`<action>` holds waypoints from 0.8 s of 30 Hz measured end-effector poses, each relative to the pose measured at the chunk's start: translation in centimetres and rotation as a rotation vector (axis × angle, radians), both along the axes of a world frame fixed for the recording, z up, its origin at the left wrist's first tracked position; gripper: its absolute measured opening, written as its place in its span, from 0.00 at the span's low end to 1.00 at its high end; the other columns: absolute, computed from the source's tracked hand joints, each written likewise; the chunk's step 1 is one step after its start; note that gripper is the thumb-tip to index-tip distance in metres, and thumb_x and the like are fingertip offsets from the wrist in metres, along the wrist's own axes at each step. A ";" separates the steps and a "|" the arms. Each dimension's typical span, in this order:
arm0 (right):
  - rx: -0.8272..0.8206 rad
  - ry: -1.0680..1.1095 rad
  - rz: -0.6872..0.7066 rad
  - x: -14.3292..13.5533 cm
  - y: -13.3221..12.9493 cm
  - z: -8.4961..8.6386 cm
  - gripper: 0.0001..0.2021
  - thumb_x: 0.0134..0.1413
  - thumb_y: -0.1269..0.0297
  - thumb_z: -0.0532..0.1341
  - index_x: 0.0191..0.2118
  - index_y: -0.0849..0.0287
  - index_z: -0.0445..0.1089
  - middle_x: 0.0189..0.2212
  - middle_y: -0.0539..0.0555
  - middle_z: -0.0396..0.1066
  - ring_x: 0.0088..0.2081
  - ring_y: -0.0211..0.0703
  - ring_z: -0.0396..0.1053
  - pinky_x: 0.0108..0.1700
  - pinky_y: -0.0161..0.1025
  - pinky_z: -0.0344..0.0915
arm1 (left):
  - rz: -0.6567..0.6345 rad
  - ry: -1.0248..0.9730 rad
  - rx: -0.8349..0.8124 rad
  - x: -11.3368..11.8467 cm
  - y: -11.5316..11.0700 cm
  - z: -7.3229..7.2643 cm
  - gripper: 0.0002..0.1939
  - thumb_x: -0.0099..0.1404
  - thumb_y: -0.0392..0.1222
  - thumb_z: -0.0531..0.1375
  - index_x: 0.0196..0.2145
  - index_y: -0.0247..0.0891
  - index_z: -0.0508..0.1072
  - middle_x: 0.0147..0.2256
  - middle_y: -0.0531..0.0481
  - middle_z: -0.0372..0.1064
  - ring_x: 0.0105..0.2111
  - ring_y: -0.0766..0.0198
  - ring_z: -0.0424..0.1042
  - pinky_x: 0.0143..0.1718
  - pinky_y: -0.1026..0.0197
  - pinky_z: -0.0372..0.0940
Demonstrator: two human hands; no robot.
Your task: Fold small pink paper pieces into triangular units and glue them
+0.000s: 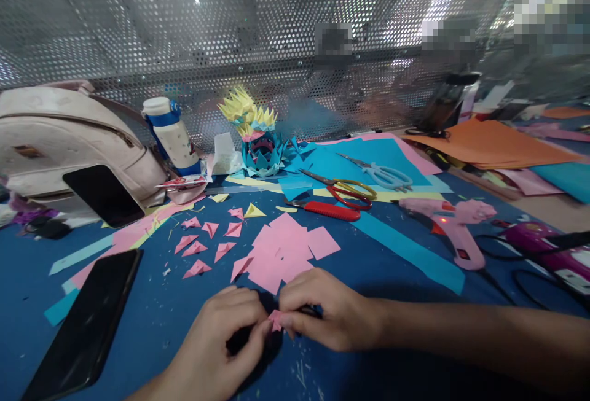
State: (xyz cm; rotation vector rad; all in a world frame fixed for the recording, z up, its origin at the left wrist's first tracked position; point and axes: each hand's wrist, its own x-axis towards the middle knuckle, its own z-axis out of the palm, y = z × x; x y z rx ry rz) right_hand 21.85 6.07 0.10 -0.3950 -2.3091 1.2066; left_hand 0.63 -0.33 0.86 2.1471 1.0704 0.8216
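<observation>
Over the blue table, the left hand and right hand both pinch one small pink paper — it lies between them, equally near; its long axis — I cannot tell.

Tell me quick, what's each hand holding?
Left hand: closed, pinching a small pink paper.
Right hand: closed, pinching that paper from the other side.

No legible text or numbers.
</observation>
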 end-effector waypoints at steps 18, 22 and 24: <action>0.074 0.105 0.136 0.0 -0.3 0.4 0.21 0.68 0.61 0.55 0.22 0.57 0.51 0.18 0.44 0.49 0.21 0.32 0.48 0.25 0.35 0.47 | -0.120 -0.063 -0.057 0.0 -0.1 0.7 0.27 0.79 0.52 0.47 0.22 0.38 0.52 0.21 0.58 0.50 0.23 0.67 0.56 0.30 0.61 0.50; 0.012 0.065 0.138 0.2 -0.1 0.6 0.21 0.71 0.59 0.51 0.23 0.58 0.57 0.19 0.46 0.57 0.21 0.32 0.55 0.26 0.32 0.53 | -0.094 -0.092 -0.070 -0.2 -0.1 0.7 0.27 0.80 0.51 0.46 0.23 0.39 0.52 0.21 0.57 0.50 0.23 0.67 0.56 0.30 0.61 0.50; -0.006 0.052 0.128 0.3 0.0 0.7 0.21 0.71 0.58 0.51 0.24 0.58 0.59 0.20 0.47 0.60 0.22 0.32 0.57 0.27 0.32 0.55 | -0.076 -0.103 -0.090 -0.3 0.0 0.6 0.26 0.80 0.49 0.46 0.23 0.39 0.52 0.21 0.57 0.52 0.24 0.66 0.56 0.29 0.61 0.51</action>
